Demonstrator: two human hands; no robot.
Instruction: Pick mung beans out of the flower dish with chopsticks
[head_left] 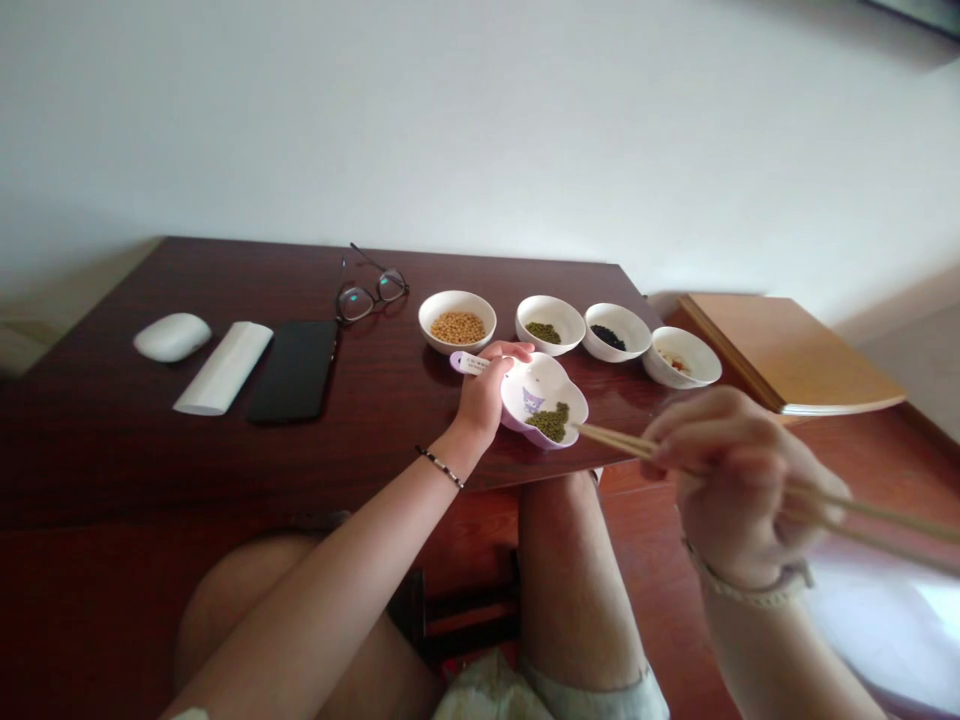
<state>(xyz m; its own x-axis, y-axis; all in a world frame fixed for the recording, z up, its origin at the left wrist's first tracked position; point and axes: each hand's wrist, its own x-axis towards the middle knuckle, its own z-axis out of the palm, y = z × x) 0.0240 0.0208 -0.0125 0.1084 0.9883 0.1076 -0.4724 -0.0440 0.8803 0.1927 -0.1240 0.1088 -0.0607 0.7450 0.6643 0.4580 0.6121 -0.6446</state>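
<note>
Left hand (482, 398) is pinching the handled bowl (553, 380) from its left. Right hand (750, 475) is gripping chopsticks (619, 441), tips pointing leftward.

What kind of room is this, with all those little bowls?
Probably a room at home: there are black-framed glasses on a glossy, dark reddish-brown table, and a white-and-purple, flower-shaped bowl with a cartoon picture inside.
</note>
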